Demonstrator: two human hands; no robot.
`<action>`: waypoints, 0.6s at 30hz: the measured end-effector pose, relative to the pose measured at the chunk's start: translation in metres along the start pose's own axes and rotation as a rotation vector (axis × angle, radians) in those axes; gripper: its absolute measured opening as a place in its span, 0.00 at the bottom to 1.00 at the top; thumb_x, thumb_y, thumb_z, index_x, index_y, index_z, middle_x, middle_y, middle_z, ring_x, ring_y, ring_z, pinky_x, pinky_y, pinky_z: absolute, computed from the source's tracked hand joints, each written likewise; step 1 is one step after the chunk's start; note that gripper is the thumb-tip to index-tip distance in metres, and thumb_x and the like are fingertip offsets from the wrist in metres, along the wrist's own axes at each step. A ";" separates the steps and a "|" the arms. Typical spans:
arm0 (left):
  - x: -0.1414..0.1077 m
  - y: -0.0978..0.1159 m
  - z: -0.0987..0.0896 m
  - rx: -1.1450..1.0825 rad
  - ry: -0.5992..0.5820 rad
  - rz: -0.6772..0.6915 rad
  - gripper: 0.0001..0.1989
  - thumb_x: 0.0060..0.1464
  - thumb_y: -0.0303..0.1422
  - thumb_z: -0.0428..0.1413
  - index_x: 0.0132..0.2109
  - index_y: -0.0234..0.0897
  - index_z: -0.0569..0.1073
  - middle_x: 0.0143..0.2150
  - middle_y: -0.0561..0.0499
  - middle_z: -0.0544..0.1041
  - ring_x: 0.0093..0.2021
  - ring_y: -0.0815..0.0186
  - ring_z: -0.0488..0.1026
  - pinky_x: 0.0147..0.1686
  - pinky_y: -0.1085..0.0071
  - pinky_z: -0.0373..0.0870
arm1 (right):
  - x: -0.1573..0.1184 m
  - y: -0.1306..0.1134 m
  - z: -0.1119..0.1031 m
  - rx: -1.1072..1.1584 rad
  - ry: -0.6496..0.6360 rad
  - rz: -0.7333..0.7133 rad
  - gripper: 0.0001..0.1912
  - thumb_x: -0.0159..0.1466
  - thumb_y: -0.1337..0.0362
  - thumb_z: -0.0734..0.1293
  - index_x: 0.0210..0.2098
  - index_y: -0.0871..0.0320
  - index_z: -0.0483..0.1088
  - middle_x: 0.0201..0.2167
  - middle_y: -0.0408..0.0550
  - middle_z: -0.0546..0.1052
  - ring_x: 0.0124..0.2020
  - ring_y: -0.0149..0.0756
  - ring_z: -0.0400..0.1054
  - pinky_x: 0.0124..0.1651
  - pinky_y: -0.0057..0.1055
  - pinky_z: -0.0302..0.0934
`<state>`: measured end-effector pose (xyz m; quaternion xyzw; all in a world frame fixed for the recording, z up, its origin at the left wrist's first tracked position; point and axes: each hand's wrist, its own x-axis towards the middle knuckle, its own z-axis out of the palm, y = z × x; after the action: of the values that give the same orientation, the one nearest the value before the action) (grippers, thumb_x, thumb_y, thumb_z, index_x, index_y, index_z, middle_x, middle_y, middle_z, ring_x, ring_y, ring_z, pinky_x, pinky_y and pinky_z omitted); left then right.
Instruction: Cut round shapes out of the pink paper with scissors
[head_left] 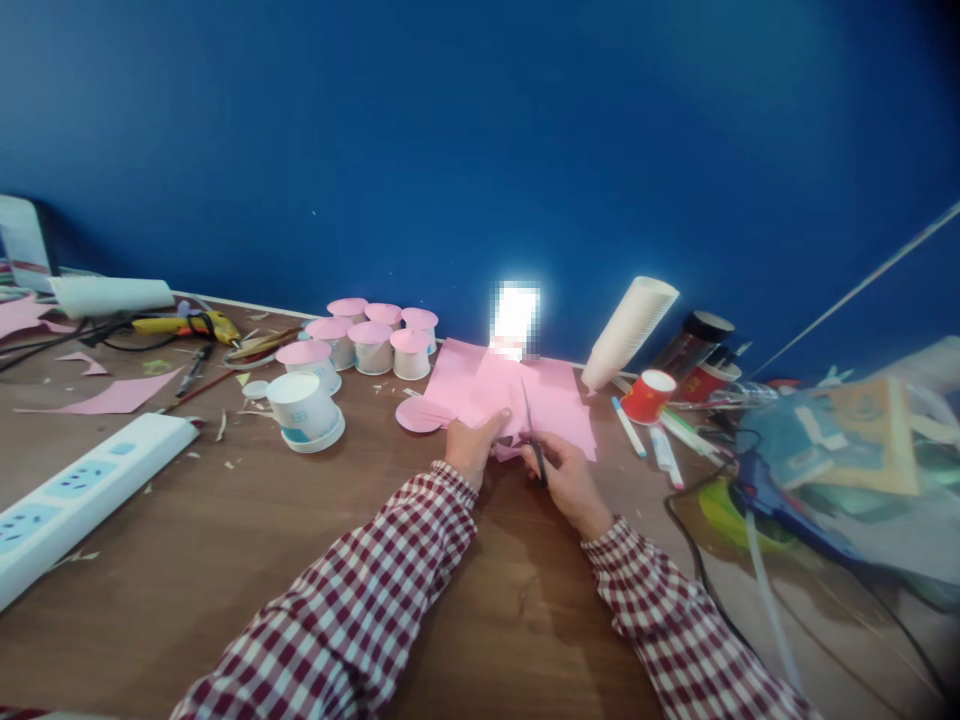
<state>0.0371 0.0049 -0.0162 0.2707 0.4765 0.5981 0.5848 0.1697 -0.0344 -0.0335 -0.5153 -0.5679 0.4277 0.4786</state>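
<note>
My right hand (568,478) holds a pair of dark-handled scissors (528,410), their blades pointing up and away over pink paper. Close beside it on the left, my left hand (476,447) grips pink paper (480,385), thumb on top. More pink sheets (566,390) lie beneath and behind both hands, up to the wall. A pink round piece (417,416) rests on the table just left of my left hand. The part of the paper between the blades is too small to make out.
Several paper cups with pink discs (372,345) and a bare cup (301,405) stand left. A power strip (90,490) and yellow glue gun (191,325) lie farther left. Stacked cups (630,330), a red cup (649,397), markers (628,428) and a blue glue gun (787,515) are right.
</note>
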 end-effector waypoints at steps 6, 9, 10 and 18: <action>0.000 -0.001 -0.001 0.011 -0.003 0.000 0.15 0.34 0.33 0.67 0.28 0.29 0.71 0.15 0.58 0.64 0.14 0.76 0.57 0.11 0.78 0.53 | -0.001 0.001 -0.001 -0.019 0.003 -0.012 0.23 0.57 0.52 0.69 0.45 0.63 0.73 0.22 0.42 0.67 0.22 0.29 0.59 0.24 0.26 0.58; 0.000 -0.001 -0.001 -0.006 -0.001 -0.004 0.16 0.33 0.33 0.67 0.28 0.29 0.71 0.15 0.58 0.65 0.14 0.77 0.57 0.11 0.78 0.53 | 0.000 0.000 0.000 -0.015 0.011 -0.004 0.23 0.57 0.52 0.69 0.45 0.63 0.73 0.22 0.42 0.67 0.22 0.29 0.59 0.24 0.26 0.58; 0.000 -0.001 -0.001 -0.011 -0.001 -0.005 0.16 0.33 0.33 0.67 0.28 0.29 0.71 0.16 0.58 0.65 0.14 0.77 0.58 0.11 0.79 0.53 | 0.000 -0.001 0.000 -0.015 0.014 0.000 0.23 0.57 0.52 0.69 0.44 0.63 0.73 0.22 0.42 0.67 0.22 0.29 0.59 0.24 0.26 0.58; -0.001 0.001 0.000 -0.021 -0.001 -0.005 0.15 0.34 0.32 0.67 0.30 0.29 0.72 0.17 0.58 0.66 0.15 0.77 0.59 0.11 0.78 0.54 | -0.001 -0.004 0.000 -0.005 0.007 0.012 0.24 0.56 0.51 0.69 0.44 0.63 0.73 0.21 0.42 0.67 0.22 0.29 0.59 0.23 0.26 0.57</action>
<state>0.0367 0.0038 -0.0154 0.2639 0.4706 0.6014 0.5892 0.1687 -0.0359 -0.0301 -0.5213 -0.5641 0.4275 0.4767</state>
